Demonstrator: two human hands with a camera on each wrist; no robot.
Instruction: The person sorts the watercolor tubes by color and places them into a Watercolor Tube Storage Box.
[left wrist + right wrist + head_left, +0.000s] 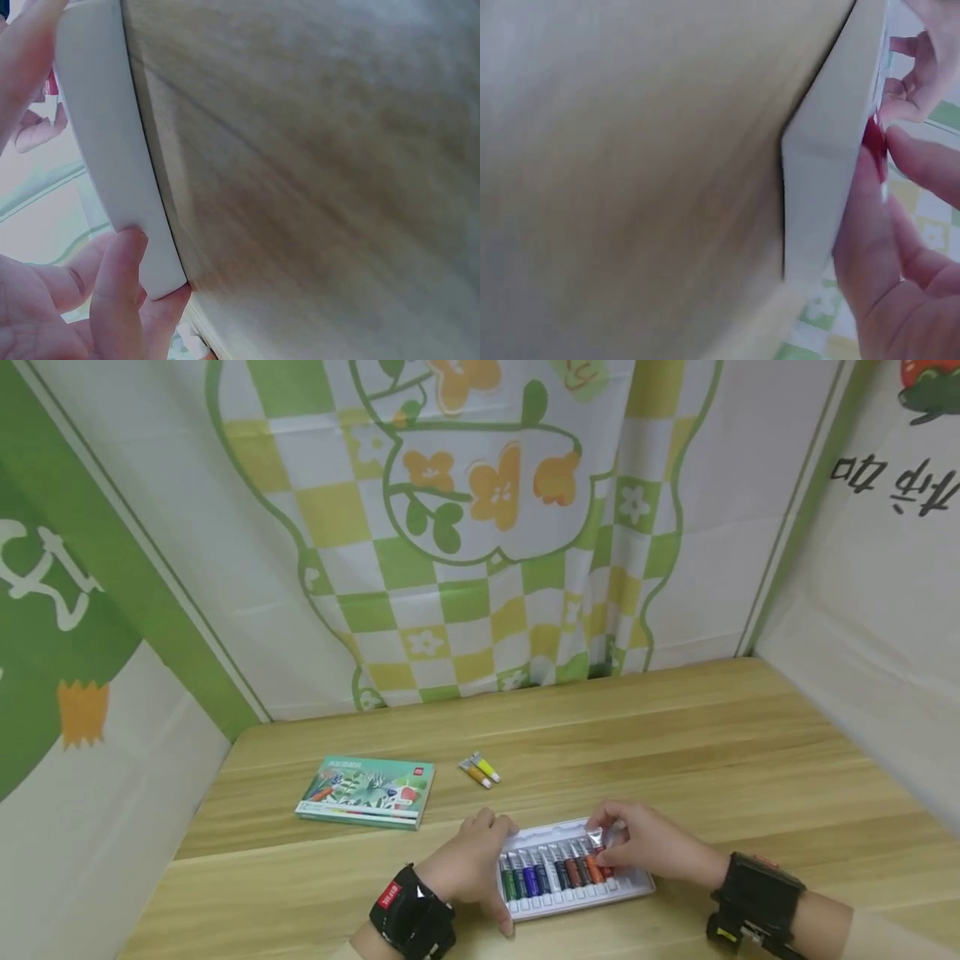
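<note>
The pale wood-grain tabletop (750, 760) carries a shallow white tray (636, 882) and, toward its ten o'clock, a flat green illustrated box (363, 787). The left hand (468, 860) grips the tray's nine-o'clock end, beside a close-packed row of coloured tubes (553, 868); the right hand's (648, 842) grip pinches a red paint tube (874, 141) near three o'clock. A small loose yellow tube (486, 767) lies toward half past ten. A slipping pinch could knock neighbouring tubes askew; a slack left hold might let the tray slide.
</note>
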